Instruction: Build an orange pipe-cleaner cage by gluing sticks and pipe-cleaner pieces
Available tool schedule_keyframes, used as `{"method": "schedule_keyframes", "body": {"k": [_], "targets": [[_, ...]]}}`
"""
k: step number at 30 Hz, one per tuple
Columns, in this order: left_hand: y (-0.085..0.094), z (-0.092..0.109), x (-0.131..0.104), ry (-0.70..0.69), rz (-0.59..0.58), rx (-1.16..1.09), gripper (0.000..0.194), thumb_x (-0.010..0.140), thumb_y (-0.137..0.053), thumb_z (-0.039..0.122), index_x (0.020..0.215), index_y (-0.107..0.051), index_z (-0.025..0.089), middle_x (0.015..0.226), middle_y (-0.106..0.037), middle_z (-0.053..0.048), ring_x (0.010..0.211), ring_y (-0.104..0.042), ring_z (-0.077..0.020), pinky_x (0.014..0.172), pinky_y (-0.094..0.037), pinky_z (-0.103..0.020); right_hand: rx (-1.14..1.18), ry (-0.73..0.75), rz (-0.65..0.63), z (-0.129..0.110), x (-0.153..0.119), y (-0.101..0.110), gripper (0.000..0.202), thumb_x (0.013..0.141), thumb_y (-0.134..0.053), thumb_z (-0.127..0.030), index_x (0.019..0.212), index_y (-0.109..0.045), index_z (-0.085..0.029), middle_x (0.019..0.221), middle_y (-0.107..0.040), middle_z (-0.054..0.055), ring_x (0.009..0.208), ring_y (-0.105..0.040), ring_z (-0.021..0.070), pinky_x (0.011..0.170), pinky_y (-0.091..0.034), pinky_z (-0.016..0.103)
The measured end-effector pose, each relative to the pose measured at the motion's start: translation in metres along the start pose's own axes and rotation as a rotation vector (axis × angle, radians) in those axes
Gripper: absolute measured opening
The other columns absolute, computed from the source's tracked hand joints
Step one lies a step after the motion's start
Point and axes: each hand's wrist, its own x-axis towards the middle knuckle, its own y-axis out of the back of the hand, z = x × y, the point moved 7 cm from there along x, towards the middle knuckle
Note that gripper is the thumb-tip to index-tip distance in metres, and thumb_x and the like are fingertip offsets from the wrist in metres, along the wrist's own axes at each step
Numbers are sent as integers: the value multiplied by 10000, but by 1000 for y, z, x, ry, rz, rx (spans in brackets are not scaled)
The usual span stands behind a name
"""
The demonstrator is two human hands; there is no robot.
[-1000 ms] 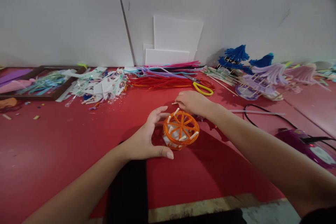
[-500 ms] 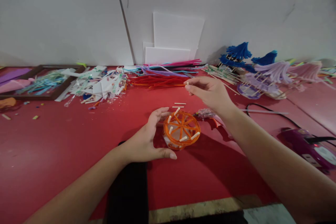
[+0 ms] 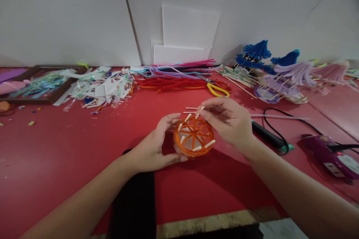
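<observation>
Head: right hand [image 3: 228, 121] by orange rim [image 3: 188, 152].

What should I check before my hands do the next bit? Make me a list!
1. Left hand curved around the orange frame's left side: ok. Whether it grips firmly: cannot tell.
2. Right hand pinching a small stick between thumb and fingers: ok.
3. Held stick's lower end touching the frame's rim: cannot tell; they overlap in this view.
4. Five other sticks firmly fixed around the frame: cannot tell; they are there, but firmness doesn't show.
5. Spare sticks nearby: ok, two lie just behind the frame.
6. Yellow-handled scissors apart from both hands: ok.
</observation>
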Motion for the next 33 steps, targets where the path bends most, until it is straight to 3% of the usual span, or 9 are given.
{"method": "schedule_keyframes", "body": {"k": [15, 33], "targets": [[0, -2, -1, 36, -3, 27, 822, 802, -775, 343, 1443, -265, 276, 1432, -440, -155, 1350, -484, -343, 1109, -466, -540, -186, 70, -10, -2, -6, -3, 83, 866, -679, -264, 936, -679, -219, 864, -768, 22, 745, -736, 149, 692, -619, 268], [1, 2, 0, 34, -15, 59, 783, 811, -762, 351, 1426, -287, 258, 1432, -448, -160, 1328, -507, -341, 1097, -485, -512, -196, 110, -54, -2, -7, -5, 73, 871, -678, -233, 944, -675, -224, 901, -771, 12, 756, -733, 136, 723, -614, 269]]}}
